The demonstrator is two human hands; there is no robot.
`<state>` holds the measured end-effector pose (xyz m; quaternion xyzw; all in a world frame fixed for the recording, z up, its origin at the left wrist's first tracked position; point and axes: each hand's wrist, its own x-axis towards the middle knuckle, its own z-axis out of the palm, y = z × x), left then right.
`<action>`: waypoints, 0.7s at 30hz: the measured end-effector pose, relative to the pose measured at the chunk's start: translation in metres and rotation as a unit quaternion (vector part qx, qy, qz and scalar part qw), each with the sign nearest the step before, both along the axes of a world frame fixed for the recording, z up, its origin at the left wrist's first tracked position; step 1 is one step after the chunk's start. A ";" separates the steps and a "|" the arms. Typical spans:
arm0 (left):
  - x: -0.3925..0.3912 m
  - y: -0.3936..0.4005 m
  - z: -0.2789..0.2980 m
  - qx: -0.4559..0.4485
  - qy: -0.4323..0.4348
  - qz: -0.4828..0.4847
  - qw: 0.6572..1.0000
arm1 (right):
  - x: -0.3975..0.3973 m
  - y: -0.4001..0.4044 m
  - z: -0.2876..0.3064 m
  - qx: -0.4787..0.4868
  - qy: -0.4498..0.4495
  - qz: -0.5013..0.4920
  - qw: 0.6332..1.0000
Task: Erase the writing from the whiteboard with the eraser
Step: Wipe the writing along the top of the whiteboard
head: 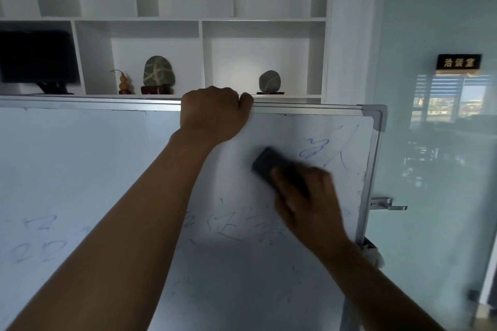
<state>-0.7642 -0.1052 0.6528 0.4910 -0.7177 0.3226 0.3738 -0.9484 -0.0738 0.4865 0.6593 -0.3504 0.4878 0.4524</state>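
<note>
Eraser (271, 166) is pinched in your right hand (309, 201), flat on the whiteboard (107, 158) upper right, just left of blue writing (322, 153). Left hand (213, 113) is curled over the top frame.

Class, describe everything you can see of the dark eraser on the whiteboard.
The dark rectangular eraser looks like a black block with rounded corners, blurred, its material unclear. It lies tilted against the white aluminium-framed whiteboard, upper end up-left, near the top right corner beside blue writing. The right hand holds its lower end in its grip, covering that part.
</note>
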 end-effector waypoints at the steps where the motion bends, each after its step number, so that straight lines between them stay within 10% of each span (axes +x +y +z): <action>1: 0.000 0.000 0.000 -0.003 -0.004 0.003 1.000 | -0.006 0.000 0.010 -0.006 -0.067 0.013 0.998; 4: -0.001 0.000 0.000 0.004 -0.001 0.007 1.000 | -0.003 0.004 0.012 -0.022 -0.128 0.025 0.991; 9: 0.001 -0.001 0.001 0.000 -0.001 0.003 1.000 | 0.001 -0.001 -0.027 0.032 0.058 -0.012 0.998; 14: -0.001 -0.001 0.000 0.009 0.014 0.000 1.000 | -0.017 0.010 0.001 -0.008 -0.173 0.012 0.985; 18: 0.000 0.000 0.000 0.014 0.029 -0.013 0.999 | -0.003 0.004 -0.025 0.027 -0.015 -0.003 1.000; 21: -0.001 -0.001 -0.001 0.008 0.023 -0.010 1.000 | -0.017 0.007 -0.018 0.019 -0.088 -0.010 0.996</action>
